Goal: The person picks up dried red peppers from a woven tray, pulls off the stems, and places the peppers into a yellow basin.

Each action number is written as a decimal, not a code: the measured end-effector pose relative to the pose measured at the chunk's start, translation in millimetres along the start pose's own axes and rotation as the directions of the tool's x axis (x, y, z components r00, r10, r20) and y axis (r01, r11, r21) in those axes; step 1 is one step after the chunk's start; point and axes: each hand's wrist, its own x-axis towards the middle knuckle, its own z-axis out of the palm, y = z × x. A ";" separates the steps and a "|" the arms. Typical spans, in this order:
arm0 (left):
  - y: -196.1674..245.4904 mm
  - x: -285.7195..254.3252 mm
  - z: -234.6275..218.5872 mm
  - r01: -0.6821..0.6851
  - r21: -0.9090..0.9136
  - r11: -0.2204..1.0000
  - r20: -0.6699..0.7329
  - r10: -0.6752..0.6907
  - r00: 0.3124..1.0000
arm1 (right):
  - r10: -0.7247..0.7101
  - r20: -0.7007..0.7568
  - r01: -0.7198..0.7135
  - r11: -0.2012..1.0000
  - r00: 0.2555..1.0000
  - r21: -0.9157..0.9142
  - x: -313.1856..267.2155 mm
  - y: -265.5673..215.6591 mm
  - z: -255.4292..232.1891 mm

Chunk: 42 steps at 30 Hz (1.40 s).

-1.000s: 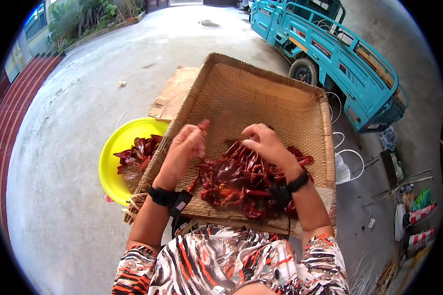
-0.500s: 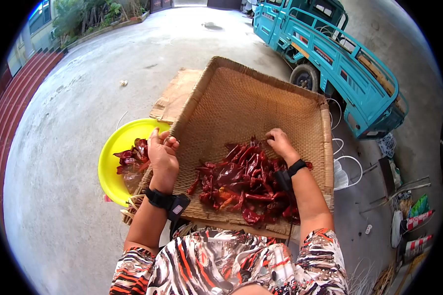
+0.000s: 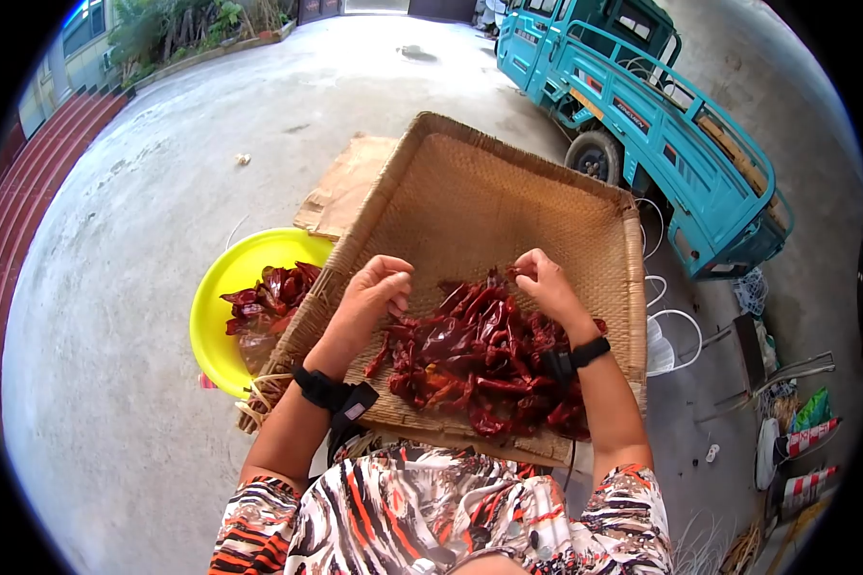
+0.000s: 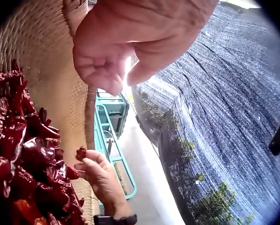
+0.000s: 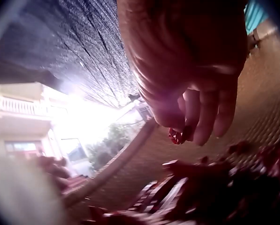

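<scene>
A shallow woven basket (image 3: 494,196) holds a heap of dried red chili peppers (image 3: 479,350) in its near half. My right hand (image 3: 548,287) is over the far right side of the heap. Its thumb and fingertips pinch a small dried red chili pepper (image 5: 176,136), mostly covered by the fingers. Over the basket's left side, my left hand (image 3: 374,292) has loosely bent fingers. In the left wrist view, a bright gap shows between its thumb and fingers, with nothing held there.
Left of the basket, a yellow basin (image 3: 208,321) contains more dried red chilies (image 3: 270,292). Flat cardboard (image 3: 345,182) lies behind it. A teal cargo tricycle (image 3: 633,125) is parked at the far right. White strapping loops (image 3: 676,350) and a stool (image 3: 753,355) stand right of the basket.
The left hand went out to the basket's left rim by the basin, then came back right over the basket. The right hand moved right along the heap and now pinches a chili pepper.
</scene>
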 end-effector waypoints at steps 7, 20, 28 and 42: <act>1.2 -6.9 14.9 0.015 0.213 0.977 0.231 -0.065 0.971 | -0.108 0.147 0.042 0.919 0.983 0.392 -47.0 -83.4 29.9; 12.1 -14.2 16.3 0.089 0.193 0.977 0.369 -0.156 0.916 | -0.162 0.194 -0.034 0.678 0.968 0.734 -73.2 -102.4 64.5; -0.5 -4.8 11.1 0.040 0.025 0.999 0.142 -0.043 0.989 | -0.047 -0.058 0.071 0.828 0.997 0.556 -75.9 -98.6 69.4; -19.7 20.4 -70.1 -0.497 -0.506 0.705 -0.575 0.153 0.803 | 0.186 -0.326 -0.305 0.880 0.927 -0.365 -64.4 34.4 -41.6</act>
